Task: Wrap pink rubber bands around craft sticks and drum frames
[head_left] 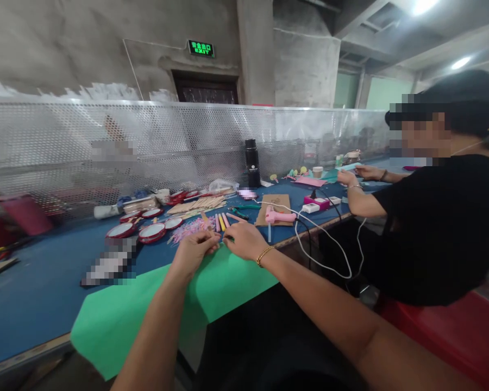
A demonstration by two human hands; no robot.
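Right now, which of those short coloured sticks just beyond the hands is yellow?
The middle stick of the little row, just beyond the left hand and right hand; the neighbouring sticks look pinkish.

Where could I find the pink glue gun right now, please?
In the head view, the pink glue gun lies right of centre across the near part of the brown cardboard, to the right of the right hand.

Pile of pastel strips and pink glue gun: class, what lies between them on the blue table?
In the head view, a few pink and yellow sticks lie between the pile and the glue gun, just beyond the right hand.
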